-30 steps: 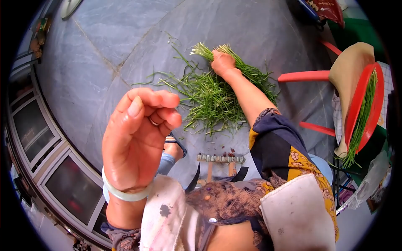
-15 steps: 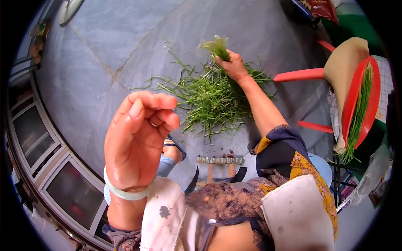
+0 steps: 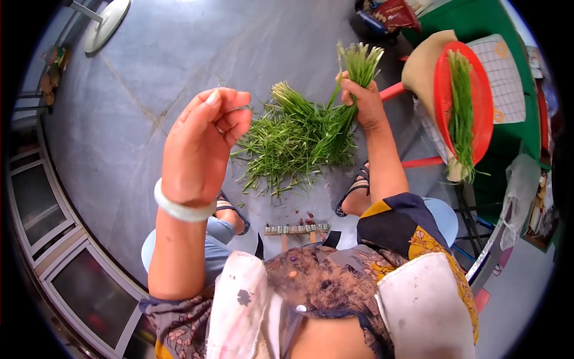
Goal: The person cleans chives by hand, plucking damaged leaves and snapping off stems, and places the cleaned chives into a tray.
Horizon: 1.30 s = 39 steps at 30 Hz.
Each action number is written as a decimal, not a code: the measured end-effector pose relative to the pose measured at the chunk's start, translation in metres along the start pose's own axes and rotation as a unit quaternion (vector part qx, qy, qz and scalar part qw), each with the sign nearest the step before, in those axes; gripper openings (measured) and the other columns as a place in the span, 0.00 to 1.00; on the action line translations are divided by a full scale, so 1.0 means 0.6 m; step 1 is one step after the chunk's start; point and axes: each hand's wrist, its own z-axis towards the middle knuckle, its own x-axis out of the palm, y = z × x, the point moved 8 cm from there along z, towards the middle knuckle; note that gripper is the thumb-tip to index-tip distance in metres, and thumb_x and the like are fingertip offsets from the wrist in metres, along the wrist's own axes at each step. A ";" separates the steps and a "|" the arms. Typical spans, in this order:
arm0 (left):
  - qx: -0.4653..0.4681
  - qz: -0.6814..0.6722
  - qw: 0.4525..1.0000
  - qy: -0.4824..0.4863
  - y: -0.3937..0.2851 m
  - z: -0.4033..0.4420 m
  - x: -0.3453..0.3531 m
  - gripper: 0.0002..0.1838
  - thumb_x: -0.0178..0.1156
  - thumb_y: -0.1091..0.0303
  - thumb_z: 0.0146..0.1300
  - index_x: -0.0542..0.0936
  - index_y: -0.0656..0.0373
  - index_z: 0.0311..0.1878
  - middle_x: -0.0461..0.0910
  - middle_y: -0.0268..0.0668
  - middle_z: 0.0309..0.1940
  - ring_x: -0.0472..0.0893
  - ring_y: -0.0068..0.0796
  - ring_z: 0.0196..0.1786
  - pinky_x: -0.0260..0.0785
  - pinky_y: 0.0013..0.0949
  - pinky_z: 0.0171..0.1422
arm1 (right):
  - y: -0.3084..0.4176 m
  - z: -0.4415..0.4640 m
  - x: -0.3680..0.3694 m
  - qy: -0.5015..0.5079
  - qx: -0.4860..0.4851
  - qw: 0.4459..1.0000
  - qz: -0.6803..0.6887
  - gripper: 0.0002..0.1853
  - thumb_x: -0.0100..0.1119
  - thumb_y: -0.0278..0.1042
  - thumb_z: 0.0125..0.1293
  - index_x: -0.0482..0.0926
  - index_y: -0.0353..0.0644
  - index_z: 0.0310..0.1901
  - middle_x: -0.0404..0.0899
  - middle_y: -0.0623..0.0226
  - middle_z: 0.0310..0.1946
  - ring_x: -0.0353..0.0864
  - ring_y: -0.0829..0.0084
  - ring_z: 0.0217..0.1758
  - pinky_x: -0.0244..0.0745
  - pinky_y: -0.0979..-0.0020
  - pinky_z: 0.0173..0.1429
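Note:
My right hand (image 3: 363, 99) is wrapped round a bunch of chives (image 3: 361, 64), with pale cut ends pointing up and green leaves hanging toward the floor. Below it lies a loose pile of chives (image 3: 284, 140) on the grey tiles, with a thicker bundle at its far side. My left hand (image 3: 206, 140), a pale bangle (image 3: 179, 203) at its wrist, is raised left of the pile. Its fingers curl inward with the thumb against them; anything pinched there is too small to make out.
A red tray (image 3: 481, 90) holding more chives (image 3: 460, 107) stands on the right, beside a green surface (image 3: 508, 57). Near my feet is a small wooden-slatted stool (image 3: 297, 229). Glass-fronted cabinets (image 3: 89, 293) line the left, and a round white base (image 3: 107, 27) stands at upper left.
My right hand has moved right with the bunch, which now stands more upright and fanned out. My left hand is farther from the camera. The view has shifted toward the right.

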 end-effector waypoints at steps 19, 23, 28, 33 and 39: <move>-0.057 -0.046 0.961 0.268 0.143 -0.053 0.138 0.32 0.60 0.44 0.63 0.68 0.56 0.61 0.75 0.34 0.52 0.75 0.23 0.52 0.71 0.29 0.55 | 0.181 -0.269 0.220 0.099 0.115 0.979 0.139 0.08 0.62 0.35 0.62 0.79 0.42 0.40 0.78 0.70 0.27 0.75 0.80 0.28 0.70 0.78 0.31; -0.105 -0.042 0.954 0.278 0.149 -0.073 0.128 0.33 0.65 0.48 0.59 0.68 0.58 0.61 0.75 0.36 0.51 0.77 0.28 0.52 0.74 0.35 0.54 | 0.165 -0.259 0.245 0.159 0.058 0.986 -0.002 0.11 0.63 0.39 0.61 0.81 0.39 0.36 0.78 0.70 0.28 0.76 0.81 0.31 0.72 0.75 0.33; -0.127 -0.003 0.940 0.317 0.145 -0.079 0.144 0.29 0.68 0.59 0.58 0.70 0.60 0.59 0.78 0.40 0.49 0.79 0.35 0.50 0.74 0.43 0.56 | 0.214 -0.267 0.227 0.178 0.047 0.968 -0.172 0.14 0.64 0.41 0.58 0.81 0.37 0.34 0.78 0.71 0.23 0.74 0.83 0.25 0.69 0.75 0.26; -0.152 0.044 0.900 0.407 0.140 -0.087 0.173 0.27 0.69 0.61 0.55 0.73 0.66 0.54 0.81 0.47 0.44 0.81 0.40 0.50 0.74 0.43 0.57 | 0.247 -0.269 0.229 0.241 -0.132 0.930 -0.246 0.13 0.62 0.37 0.59 0.80 0.35 0.38 0.80 0.68 0.27 0.76 0.79 0.30 0.73 0.73 0.37; -0.114 0.034 0.879 0.462 0.119 -0.100 0.188 0.22 0.70 0.68 0.52 0.76 0.70 0.47 0.82 0.49 0.36 0.83 0.49 0.44 0.75 0.51 0.55 | 0.213 -0.294 0.241 0.308 0.022 0.942 -0.130 0.17 0.58 0.42 0.63 0.80 0.37 0.45 0.81 0.67 0.31 0.71 0.82 0.16 0.67 0.78 0.21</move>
